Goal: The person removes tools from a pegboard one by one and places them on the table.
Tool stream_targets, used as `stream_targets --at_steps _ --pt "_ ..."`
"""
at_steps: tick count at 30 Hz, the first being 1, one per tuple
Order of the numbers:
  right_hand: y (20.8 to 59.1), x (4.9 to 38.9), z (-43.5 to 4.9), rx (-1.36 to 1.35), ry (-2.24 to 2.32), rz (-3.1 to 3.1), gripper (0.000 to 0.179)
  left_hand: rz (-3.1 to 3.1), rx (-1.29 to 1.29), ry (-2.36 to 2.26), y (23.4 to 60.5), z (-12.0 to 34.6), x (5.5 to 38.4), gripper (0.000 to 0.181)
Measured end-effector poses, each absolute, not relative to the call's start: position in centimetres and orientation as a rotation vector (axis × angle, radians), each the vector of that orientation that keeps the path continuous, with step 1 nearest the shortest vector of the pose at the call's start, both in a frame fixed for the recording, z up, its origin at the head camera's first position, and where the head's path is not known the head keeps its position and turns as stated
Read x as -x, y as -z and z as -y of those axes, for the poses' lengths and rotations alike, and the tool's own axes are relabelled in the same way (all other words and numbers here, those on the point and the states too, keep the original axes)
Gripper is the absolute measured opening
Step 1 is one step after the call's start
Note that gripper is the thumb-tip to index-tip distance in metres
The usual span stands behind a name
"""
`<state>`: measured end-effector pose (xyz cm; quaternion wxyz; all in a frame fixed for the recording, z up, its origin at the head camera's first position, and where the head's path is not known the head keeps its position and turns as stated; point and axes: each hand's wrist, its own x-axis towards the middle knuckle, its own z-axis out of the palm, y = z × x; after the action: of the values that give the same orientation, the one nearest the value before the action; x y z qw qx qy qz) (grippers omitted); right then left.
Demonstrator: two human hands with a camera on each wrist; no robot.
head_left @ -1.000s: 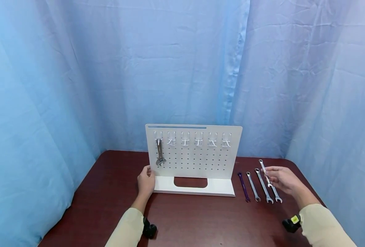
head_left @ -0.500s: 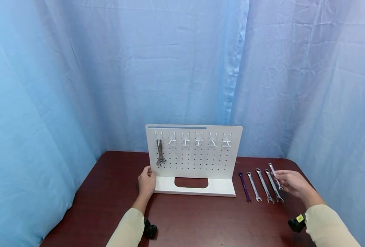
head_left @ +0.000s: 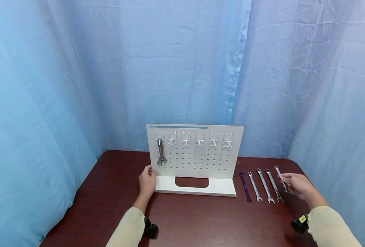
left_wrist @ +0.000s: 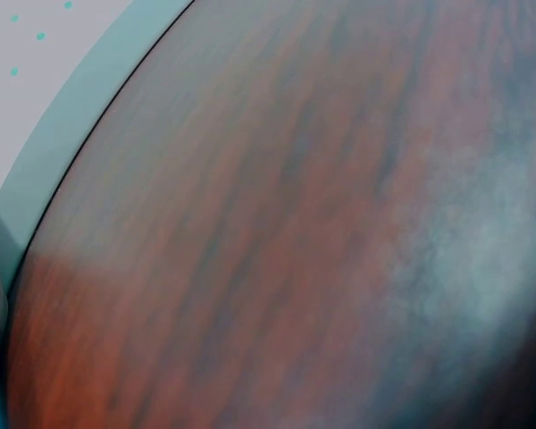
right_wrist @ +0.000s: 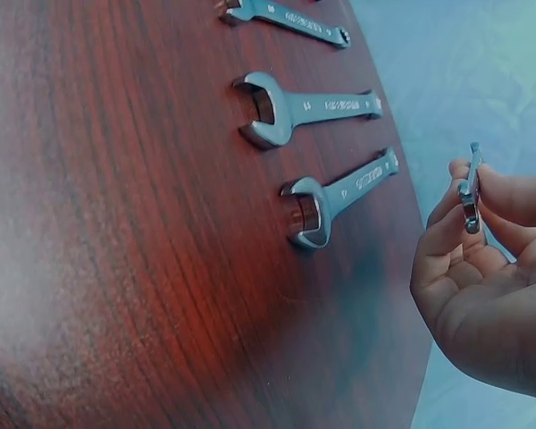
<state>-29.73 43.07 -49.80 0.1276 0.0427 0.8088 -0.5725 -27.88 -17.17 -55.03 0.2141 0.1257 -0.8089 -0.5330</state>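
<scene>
At the far right in the head view, my right hand (head_left: 298,185) pinches a small silver combination wrench (head_left: 280,176) between thumb and fingers. In the right wrist view this wrench (right_wrist: 471,192) appears nearly end-on, above the table. To its left lie a purple wrench (head_left: 245,187) and several silver wrenches (head_left: 265,185), side by side. My left hand (head_left: 147,180) holds the lower left edge of a white pegboard stand (head_left: 198,185); some of its fingers are hidden behind the board. An adjustable wrench (head_left: 161,152) hangs from the board's leftmost hook.
Several more white hooks (head_left: 200,140) run in a row along the upper board, with nothing hanging on them. The dark red wooden table (head_left: 198,219) ends at the blue curtains (head_left: 182,68) behind and at both sides.
My right hand has moved right and slightly down with the small wrench, from above the rightmost lying wrench to the right of it. My left hand stays on the board.
</scene>
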Motion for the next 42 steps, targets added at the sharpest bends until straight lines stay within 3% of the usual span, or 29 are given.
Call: stream_targets --at_steps 11,42 --pt "51.3 29.8 -43.6 -0.192 1.526 -2.557 0.049 2.241 -0.350 1.489 55.0 17.1 27.8 0.032" --pt "52.2 30.0 -42.9 -0.374 1.286 -2.756 0.032 2.231 -0.349 1.471 54.8 17.1 27.7 0.031"
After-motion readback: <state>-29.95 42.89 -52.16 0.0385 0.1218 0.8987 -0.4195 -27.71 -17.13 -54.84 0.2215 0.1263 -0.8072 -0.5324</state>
